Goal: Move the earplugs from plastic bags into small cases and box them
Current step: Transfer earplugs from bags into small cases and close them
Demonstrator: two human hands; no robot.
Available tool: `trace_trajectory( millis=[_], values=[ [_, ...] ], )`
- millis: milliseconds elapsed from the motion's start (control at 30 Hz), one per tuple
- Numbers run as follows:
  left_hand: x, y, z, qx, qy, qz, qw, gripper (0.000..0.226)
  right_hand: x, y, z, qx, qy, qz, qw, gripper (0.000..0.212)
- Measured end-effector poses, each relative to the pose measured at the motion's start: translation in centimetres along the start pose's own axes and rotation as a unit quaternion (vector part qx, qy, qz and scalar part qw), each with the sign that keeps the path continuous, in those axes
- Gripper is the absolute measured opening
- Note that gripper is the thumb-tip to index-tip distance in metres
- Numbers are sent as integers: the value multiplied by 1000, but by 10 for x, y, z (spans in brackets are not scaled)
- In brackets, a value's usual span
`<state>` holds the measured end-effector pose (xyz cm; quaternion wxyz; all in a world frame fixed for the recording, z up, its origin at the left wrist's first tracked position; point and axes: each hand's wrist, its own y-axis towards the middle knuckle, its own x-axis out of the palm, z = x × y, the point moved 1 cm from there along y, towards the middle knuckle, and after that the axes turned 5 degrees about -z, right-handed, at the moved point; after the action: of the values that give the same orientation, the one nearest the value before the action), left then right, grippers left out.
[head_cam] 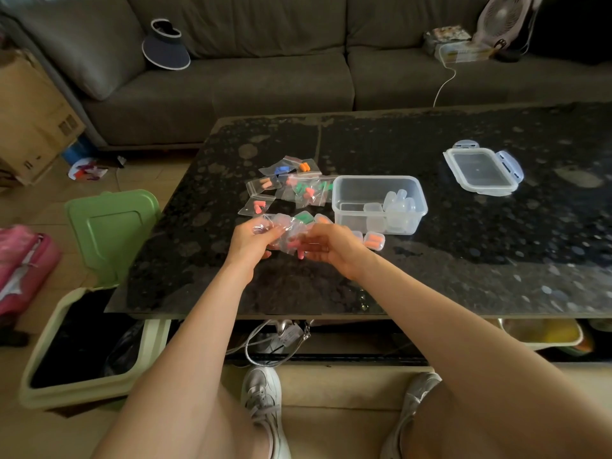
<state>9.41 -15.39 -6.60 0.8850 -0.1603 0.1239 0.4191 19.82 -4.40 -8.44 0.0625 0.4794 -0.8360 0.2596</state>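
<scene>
From the head view, both arms reach out over the near-middle of the table (463,260). The left hand (255,238) is curled round a plastic bag (284,238) holding pink earplugs (293,244), likely steadying it so the other hand can work them out. The right hand (331,248) meets the bag's other edge, but its fingers are blurred, so I cannot tell whether they pinch or only touch. The unopened bags (291,185) lie in a loose heap just beyond the hands, and beside them stands the clear box (337,200) with empty small cases (394,203) inside, all within easy reach. One filled case (374,240) of orange plugs sits just in front of the box (not yet boxed, it seems). The lid (480,170) lies well apart to the right, out of the way. The table is dark, speckled and glossy. A grey sofa (231,77) stands beyond it, an open bin (82,389) to its left and a fan (503,18) at the far right.
</scene>
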Motion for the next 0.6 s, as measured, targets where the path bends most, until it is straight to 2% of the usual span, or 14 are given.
trace_trajectory(
  millis=[100,200,333,400,467,600],
  values=[
    [-1,2,-2,-9,-2,3,1000,31,0,1,-1,-3,-17,-1,1000,26],
    [1,4,-3,-21,-21,8,1000,32,3,-3,-2,-30,-118,7,992,23],
    [1,7,-6,-25,-45,15,999,28,4,-4,3,-110,-299,63,946,17],
    [-2,10,-9,-33,-50,56,997,25,2,0,3,-154,-384,103,905,16],
    [-8,15,-14,-47,-61,104,992,26,0,2,1,-191,-496,117,839,19],
    [-15,25,-26,-71,-36,121,989,30,2,2,5,-227,-637,59,735,25]
  ],
)
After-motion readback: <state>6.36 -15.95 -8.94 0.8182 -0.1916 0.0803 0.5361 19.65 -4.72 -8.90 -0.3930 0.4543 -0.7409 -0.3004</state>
